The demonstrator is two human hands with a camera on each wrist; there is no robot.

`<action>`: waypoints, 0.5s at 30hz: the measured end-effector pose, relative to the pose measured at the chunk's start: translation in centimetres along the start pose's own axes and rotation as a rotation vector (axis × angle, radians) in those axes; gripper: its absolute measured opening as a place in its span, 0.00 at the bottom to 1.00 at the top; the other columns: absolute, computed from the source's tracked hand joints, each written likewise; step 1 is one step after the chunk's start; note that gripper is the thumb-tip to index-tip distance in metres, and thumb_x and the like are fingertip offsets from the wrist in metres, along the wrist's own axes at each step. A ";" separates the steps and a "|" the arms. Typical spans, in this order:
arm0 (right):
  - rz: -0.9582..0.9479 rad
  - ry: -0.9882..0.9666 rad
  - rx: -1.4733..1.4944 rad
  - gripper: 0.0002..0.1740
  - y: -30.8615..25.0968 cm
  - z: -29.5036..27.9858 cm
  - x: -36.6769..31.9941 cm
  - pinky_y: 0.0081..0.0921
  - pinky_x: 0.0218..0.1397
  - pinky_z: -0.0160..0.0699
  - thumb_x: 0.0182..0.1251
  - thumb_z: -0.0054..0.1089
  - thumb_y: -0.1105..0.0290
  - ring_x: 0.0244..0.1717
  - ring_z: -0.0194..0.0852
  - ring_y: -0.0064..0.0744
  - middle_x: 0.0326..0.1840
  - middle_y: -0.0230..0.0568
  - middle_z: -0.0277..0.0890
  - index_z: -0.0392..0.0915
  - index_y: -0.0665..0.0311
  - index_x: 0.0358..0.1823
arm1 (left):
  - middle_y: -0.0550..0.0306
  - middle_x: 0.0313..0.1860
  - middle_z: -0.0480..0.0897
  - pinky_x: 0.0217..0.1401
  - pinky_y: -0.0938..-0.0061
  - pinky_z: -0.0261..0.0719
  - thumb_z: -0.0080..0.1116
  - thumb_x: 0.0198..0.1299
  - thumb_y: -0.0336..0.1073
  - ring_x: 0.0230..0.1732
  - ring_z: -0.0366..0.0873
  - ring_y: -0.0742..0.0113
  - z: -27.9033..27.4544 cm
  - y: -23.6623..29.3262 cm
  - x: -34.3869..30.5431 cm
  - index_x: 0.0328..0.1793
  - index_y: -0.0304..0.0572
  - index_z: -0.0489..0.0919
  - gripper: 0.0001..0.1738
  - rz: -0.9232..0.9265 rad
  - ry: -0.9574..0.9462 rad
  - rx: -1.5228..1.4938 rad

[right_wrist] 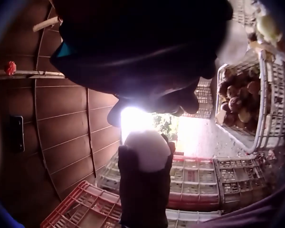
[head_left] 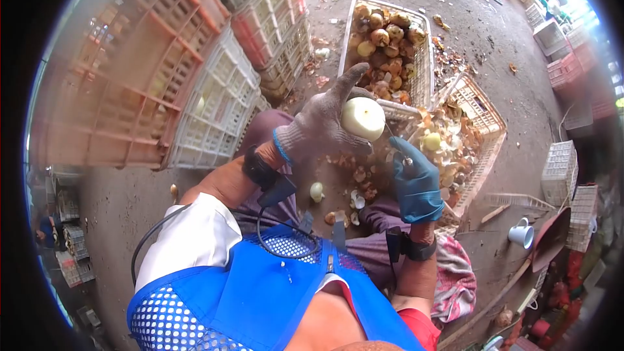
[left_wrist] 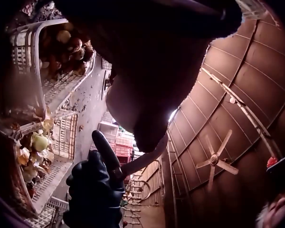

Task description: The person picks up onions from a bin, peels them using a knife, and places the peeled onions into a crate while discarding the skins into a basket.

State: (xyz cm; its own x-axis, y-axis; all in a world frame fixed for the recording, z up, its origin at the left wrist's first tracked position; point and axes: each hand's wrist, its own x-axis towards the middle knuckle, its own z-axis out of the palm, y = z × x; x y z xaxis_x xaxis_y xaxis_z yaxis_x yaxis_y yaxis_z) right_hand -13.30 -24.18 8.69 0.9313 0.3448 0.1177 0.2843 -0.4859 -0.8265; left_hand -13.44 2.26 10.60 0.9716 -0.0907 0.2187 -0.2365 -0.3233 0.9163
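A pale peeled onion [head_left: 363, 119] rests in the left hand [head_left: 320, 120], which wears a grey glove; its thumb and fingers lie round the onion's sides. In the right wrist view the same onion [right_wrist: 148, 150] sits between the fingertips of the left hand [right_wrist: 145, 194]. The right hand [head_left: 417, 179], in a blue glove, grips a small knife just right of the onion. The left wrist view shows the knife's blade [left_wrist: 145, 163] projecting from the right hand [left_wrist: 95, 192] towards the onion [left_wrist: 121, 107], whose underside is dark.
A crate [head_left: 422, 58] of brown onions stands ahead, and another crate [head_left: 497, 131] holds skins and a peeled onion. Stacked crates [head_left: 218, 101] rise at the left. A small peeled onion [head_left: 316, 192] and skins lie on the ground between the legs. A white mug [head_left: 520, 234] is at the right.
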 end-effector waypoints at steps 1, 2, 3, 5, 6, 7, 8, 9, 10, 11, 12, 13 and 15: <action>-0.034 -0.008 -0.022 0.21 -0.5 0.1 -0.6 0.20 0.38 0.75 0.74 0.61 0.79 0.33 0.74 0.18 0.51 0.38 0.90 0.86 0.61 0.65 | 0.49 0.63 0.87 0.76 0.62 0.77 0.92 0.41 0.47 0.65 0.84 0.59 -0.3 0.0 -0.8 0.92 0.46 0.48 0.78 0.038 -0.012 0.019; -0.067 -0.015 -0.044 0.21 -1.0 0.1 -1.3 0.22 0.40 0.76 0.73 0.60 0.80 0.35 0.75 0.21 0.52 0.41 0.91 0.86 0.62 0.65 | 0.49 0.63 0.87 0.76 0.63 0.77 0.92 0.41 0.46 0.65 0.83 0.60 -0.5 0.2 -1.5 0.92 0.46 0.48 0.78 0.038 -0.030 -0.007; -0.065 -0.041 -0.050 0.23 -1.4 -0.1 -1.8 0.28 0.48 0.82 0.69 0.60 0.82 0.44 0.84 0.33 0.53 0.47 0.90 0.86 0.61 0.64 | 0.49 0.63 0.87 0.76 0.63 0.77 0.92 0.41 0.45 0.65 0.83 0.60 -0.7 0.6 -2.1 0.92 0.46 0.48 0.77 0.039 -0.048 -0.032; -0.042 -0.087 -0.059 0.26 -2.8 -0.5 -2.8 0.31 0.53 0.85 0.65 0.59 0.84 0.49 0.89 0.40 0.53 0.50 0.90 0.86 0.60 0.64 | 0.49 0.63 0.87 0.76 0.64 0.76 0.89 0.40 0.37 0.65 0.83 0.60 -1.4 1.9 -3.3 0.92 0.46 0.49 0.76 0.030 -0.100 -0.091; -0.030 -0.110 -0.063 0.28 -3.5 -0.7 -3.3 0.32 0.55 0.87 0.63 0.59 0.85 0.51 0.92 0.44 0.52 0.52 0.90 0.86 0.59 0.64 | 0.49 0.63 0.87 0.76 0.65 0.77 0.89 0.40 0.35 0.65 0.83 0.60 -1.5 2.1 -3.7 0.92 0.46 0.49 0.75 0.036 -0.116 -0.088; -0.014 -0.133 -0.086 0.28 -4.5 -0.9 -3.7 0.32 0.55 0.86 0.62 0.59 0.85 0.50 0.92 0.43 0.52 0.52 0.90 0.86 0.59 0.64 | 0.50 0.63 0.86 0.75 0.65 0.77 0.88 0.40 0.33 0.65 0.83 0.61 -1.7 2.4 -4.0 0.92 0.46 0.49 0.75 0.045 -0.131 -0.082; -0.001 -0.148 -0.102 0.28 -4.9 -1.1 -4.1 0.32 0.54 0.86 0.62 0.59 0.85 0.49 0.92 0.43 0.51 0.52 0.90 0.86 0.59 0.64 | 0.50 0.63 0.86 0.75 0.65 0.78 0.88 0.40 0.32 0.64 0.83 0.61 -1.9 2.6 -4.3 0.92 0.46 0.49 0.75 0.054 -0.148 -0.075; 0.011 -0.164 -0.117 0.28 -5.4 -1.2 -4.5 0.32 0.54 0.86 0.63 0.59 0.85 0.49 0.92 0.43 0.51 0.52 0.90 0.86 0.59 0.64 | 0.50 0.64 0.86 0.74 0.65 0.78 0.87 0.39 0.31 0.64 0.83 0.62 -2.0 2.9 -4.7 0.92 0.47 0.49 0.75 0.045 -0.160 -0.069; 0.020 -0.171 -0.125 0.27 -5.5 -1.2 -4.9 0.32 0.54 0.86 0.63 0.59 0.84 0.48 0.92 0.43 0.50 0.52 0.90 0.86 0.59 0.64 | 0.50 0.64 0.86 0.74 0.65 0.79 0.87 0.39 0.30 0.64 0.83 0.62 -2.1 3.2 -5.0 0.93 0.47 0.48 0.75 0.037 -0.173 -0.062; 0.010 -0.169 -0.127 0.27 -5.6 -1.3 -5.3 0.32 0.53 0.86 0.64 0.59 0.84 0.47 0.91 0.43 0.50 0.51 0.90 0.87 0.59 0.63 | 0.51 0.64 0.86 0.73 0.65 0.79 0.87 0.39 0.28 0.64 0.83 0.63 -2.1 3.5 -5.2 0.93 0.47 0.48 0.75 0.030 -0.186 -0.055; 0.001 -0.168 -0.128 0.26 -5.7 -1.3 -5.6 0.32 0.53 0.86 0.65 0.59 0.84 0.46 0.91 0.43 0.50 0.51 0.90 0.87 0.59 0.63 | 0.51 0.64 0.86 0.73 0.65 0.80 0.87 0.38 0.28 0.64 0.84 0.63 -2.2 3.7 -5.4 0.93 0.47 0.48 0.76 0.048 -0.197 -0.080; -0.027 -0.157 -0.121 0.25 -5.8 -1.4 -6.0 0.32 0.52 0.85 0.66 0.59 0.83 0.45 0.90 0.44 0.49 0.51 0.90 0.87 0.59 0.63 | 0.51 0.64 0.86 0.73 0.65 0.80 0.87 0.38 0.28 0.64 0.84 0.63 -2.3 3.9 -5.6 0.93 0.47 0.48 0.76 0.066 -0.208 -0.105; -0.074 -0.141 -0.124 0.24 -6.2 -1.6 -6.6 0.32 0.52 0.85 0.67 0.58 0.82 0.44 0.90 0.44 0.49 0.51 0.90 0.87 0.59 0.62 | 0.51 0.64 0.86 0.72 0.65 0.80 0.87 0.38 0.29 0.63 0.84 0.64 -2.3 4.2 -6.0 0.93 0.47 0.49 0.76 0.084 -0.230 -0.124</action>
State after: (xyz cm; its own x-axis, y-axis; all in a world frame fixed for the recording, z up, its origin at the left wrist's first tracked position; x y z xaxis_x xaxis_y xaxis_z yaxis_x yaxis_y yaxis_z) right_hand -20.87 -24.79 13.92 0.8679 0.4885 0.0901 0.3851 -0.5471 -0.7432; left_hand -20.25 3.62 13.96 0.9169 -0.3288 0.2264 -0.2988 -0.1892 0.9354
